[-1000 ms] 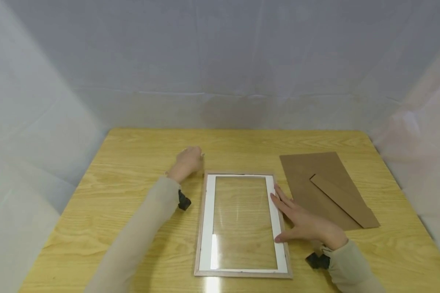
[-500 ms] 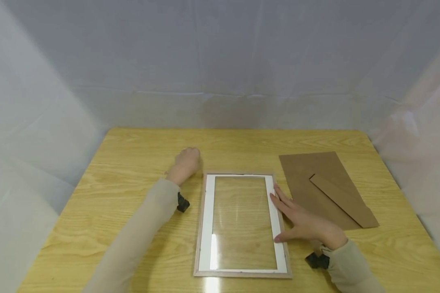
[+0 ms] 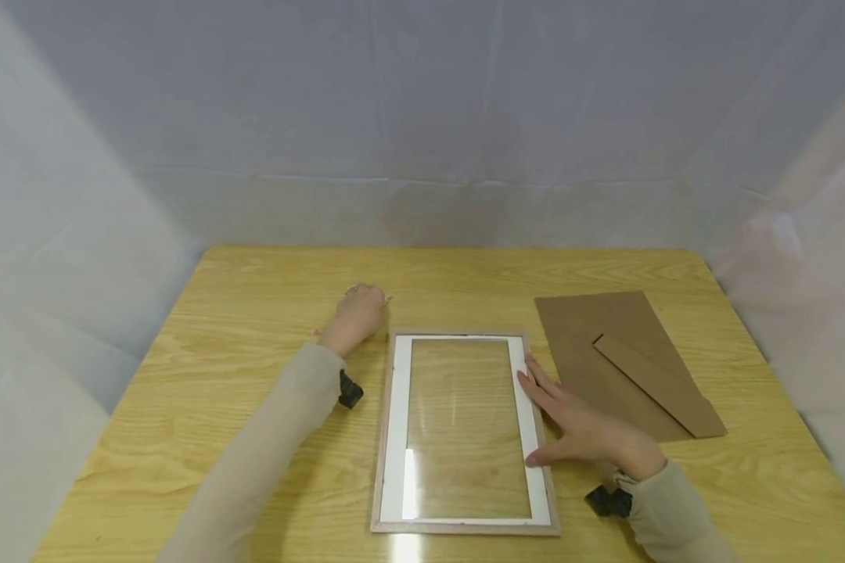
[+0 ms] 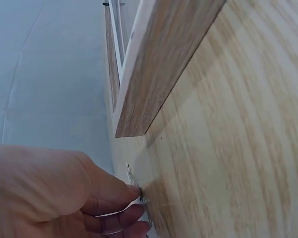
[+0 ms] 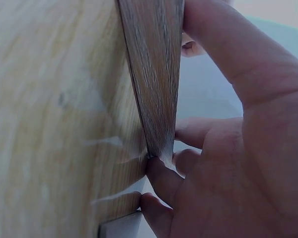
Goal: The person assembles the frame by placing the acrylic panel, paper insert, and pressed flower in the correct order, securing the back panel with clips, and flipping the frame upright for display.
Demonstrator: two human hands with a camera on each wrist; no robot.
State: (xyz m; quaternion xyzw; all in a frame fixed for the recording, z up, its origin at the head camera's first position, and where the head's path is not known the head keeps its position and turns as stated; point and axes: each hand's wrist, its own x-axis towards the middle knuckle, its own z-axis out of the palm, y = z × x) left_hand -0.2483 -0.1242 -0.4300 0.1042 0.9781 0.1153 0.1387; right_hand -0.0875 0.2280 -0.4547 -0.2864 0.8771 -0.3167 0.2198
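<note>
A picture frame point(image 3: 379, 469) with pale wood edges, a white border and a clear pane lies on the table. My right hand point(image 3: 591, 430) rests along its right edge, fingers spread, the thumb and fingertips touching the white border. Beyond the frame's upper left corner, my left hand point(image 3: 359, 313) is curled low at the tabletop. In the left wrist view its thumb and fingers pinch a thin, lacy, greenish strip point(image 4: 130, 172), whose kind is too small to tell. A bit of it pokes out past the knuckles in the head view; the hand hides most of it.
A brown backing board point(image 3: 570, 336) with an attached stand leg point(image 3: 662, 387) lies right of the frame, close to my right hand. The wooden table point(image 3: 183, 407) has pale cloth hanging point(image 3: 429, 117) behind it and at both sides.
My left hand shifts only slightly near the frame's corner; the small tip beside its knuckles drops from sight, then shows again. My right hand, the frame and the board stay put.
</note>
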